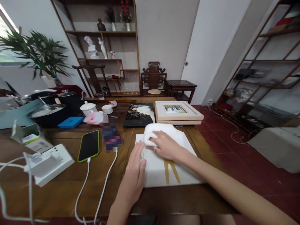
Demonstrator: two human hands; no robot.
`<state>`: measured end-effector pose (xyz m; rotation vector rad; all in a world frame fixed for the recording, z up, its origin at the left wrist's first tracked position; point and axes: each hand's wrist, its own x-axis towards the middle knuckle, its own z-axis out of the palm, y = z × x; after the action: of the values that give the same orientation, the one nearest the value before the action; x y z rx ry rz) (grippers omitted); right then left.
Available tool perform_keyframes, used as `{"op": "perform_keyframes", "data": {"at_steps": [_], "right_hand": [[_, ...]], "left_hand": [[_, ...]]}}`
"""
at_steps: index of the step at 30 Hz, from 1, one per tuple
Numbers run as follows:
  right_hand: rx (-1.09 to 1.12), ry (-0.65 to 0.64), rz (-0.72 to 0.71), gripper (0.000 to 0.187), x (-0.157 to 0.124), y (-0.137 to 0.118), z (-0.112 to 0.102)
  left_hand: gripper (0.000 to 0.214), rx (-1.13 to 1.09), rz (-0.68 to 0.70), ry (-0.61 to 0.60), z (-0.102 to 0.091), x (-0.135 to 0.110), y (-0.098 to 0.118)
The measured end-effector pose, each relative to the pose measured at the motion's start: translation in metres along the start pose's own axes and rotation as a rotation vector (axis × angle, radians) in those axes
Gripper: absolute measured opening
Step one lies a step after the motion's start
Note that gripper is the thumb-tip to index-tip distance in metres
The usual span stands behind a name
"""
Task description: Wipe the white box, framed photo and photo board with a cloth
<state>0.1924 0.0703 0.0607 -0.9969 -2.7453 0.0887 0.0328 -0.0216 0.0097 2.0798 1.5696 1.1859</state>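
Note:
A flat white panel (156, 175) with two gold strips lies on the wooden table in front of me. On its far part rests a folded white towel (173, 131). My right hand (165, 145) reaches across the panel and presses on the towel, its fingers bent into the cloth. Along the panel's left edge lies my left hand (136, 170), its fingers stretched out and holding nothing. The towel and my right forearm hide part of the panel.
Beyond the towel lie a dark photo panel (140, 114) and stacked pale frames (179, 112). To the left are a phone (89, 146) with a charging cable, a white power strip (55, 164), a blue box (70, 122), a lidded pan (48, 112) and a white lidded cup (88, 108).

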Motion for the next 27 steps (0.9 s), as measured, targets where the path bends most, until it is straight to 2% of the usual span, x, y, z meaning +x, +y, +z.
{"op": "perform_keyframes", "data": {"at_steps": [2, 5, 8, 11, 15, 19, 23, 27], "right_hand": [[-0.001, -0.025, -0.083, 0.025, 0.003, -0.014, 0.002], [-0.002, -0.073, -0.245, 0.023, -0.014, -0.034, 0.001], [0.03, -0.107, -0.337, 0.019, -0.047, -0.049, -0.006], [0.101, -0.146, -0.308, 0.02, -0.08, -0.051, -0.017], [0.166, -0.154, -0.058, 0.033, -0.108, -0.026, -0.025], [0.107, -0.063, 0.21, 0.031, -0.111, 0.021, -0.019], [0.088, -0.015, 0.246, 0.024, -0.094, 0.057, -0.015], [0.072, 0.006, 0.218, 0.018, -0.084, 0.058, -0.018]], "left_hand": [[0.049, -0.082, -0.019, 0.08, -0.002, 0.0, -0.001], [0.05, -0.175, -0.043, 0.143, -0.004, -0.001, -0.006], [0.051, -0.182, -0.058, 0.12, -0.004, -0.001, -0.008], [0.05, -0.068, -0.064, 0.034, -0.001, -0.002, -0.009], [0.045, 0.18, 0.041, -0.08, 0.007, -0.003, -0.013], [0.036, 0.277, 0.106, -0.065, 0.01, -0.003, -0.016], [0.035, 0.245, 0.086, -0.076, 0.008, -0.002, -0.017], [0.037, 0.147, 0.038, -0.101, 0.007, -0.002, -0.017]]}}
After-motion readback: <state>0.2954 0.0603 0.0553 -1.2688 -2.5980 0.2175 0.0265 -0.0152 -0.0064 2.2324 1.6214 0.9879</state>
